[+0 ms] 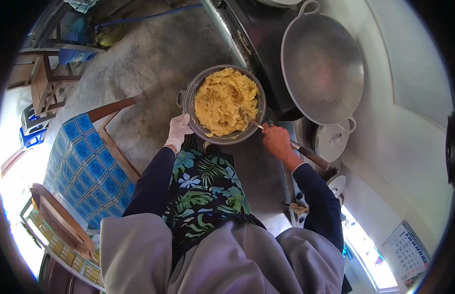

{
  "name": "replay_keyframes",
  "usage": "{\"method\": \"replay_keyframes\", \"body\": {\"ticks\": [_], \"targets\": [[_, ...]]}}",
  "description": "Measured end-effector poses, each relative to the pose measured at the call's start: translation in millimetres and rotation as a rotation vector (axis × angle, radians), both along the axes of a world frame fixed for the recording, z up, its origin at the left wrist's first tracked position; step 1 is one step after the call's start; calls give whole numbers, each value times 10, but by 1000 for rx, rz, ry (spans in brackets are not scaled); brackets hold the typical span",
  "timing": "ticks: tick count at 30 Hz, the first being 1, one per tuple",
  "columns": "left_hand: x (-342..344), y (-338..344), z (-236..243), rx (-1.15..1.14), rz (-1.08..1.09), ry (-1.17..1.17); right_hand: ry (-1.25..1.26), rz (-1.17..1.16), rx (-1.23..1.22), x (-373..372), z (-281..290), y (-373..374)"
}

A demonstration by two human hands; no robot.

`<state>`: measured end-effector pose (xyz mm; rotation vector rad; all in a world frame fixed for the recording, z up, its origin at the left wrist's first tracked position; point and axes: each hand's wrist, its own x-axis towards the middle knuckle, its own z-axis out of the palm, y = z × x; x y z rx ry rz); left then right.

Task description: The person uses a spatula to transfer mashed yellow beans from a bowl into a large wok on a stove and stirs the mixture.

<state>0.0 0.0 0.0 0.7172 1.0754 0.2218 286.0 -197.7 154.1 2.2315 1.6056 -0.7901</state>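
Observation:
A dark metal pot [189, 98] holds lumpy yellow mash [222, 98] and sits near the stove's edge, above my floral apron. My left hand [179, 128], in a pale glove, is closed on the pot's lower-left rim. My bare right hand [279, 143] grips the metal handle of a spoon [257, 124], whose head is sunk in the mash and hidden.
A dark stove [252, 34] carries a large empty wok [323, 63]. A lidded pot [330, 139] and a wooden-handled utensil [313, 157] are beside my right arm. A table with blue checked cover [90, 161] stands at lower left, wooden benches [46, 83] at upper left.

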Motion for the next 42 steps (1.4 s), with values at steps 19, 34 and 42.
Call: {"method": "replay_keyframes", "body": {"ticks": [19, 34, 42], "targets": [[-36, -225, 933, -145, -114, 74, 683, -1359, 148, -570, 294, -563], [1556, -1436, 2284, 149, -650, -573, 305, -1140, 1059, -1298, 694, -617], [1826, -1576, 2629, 200, -820, -498, -354, -2008, 738, -3033, 786, -2256]]}}
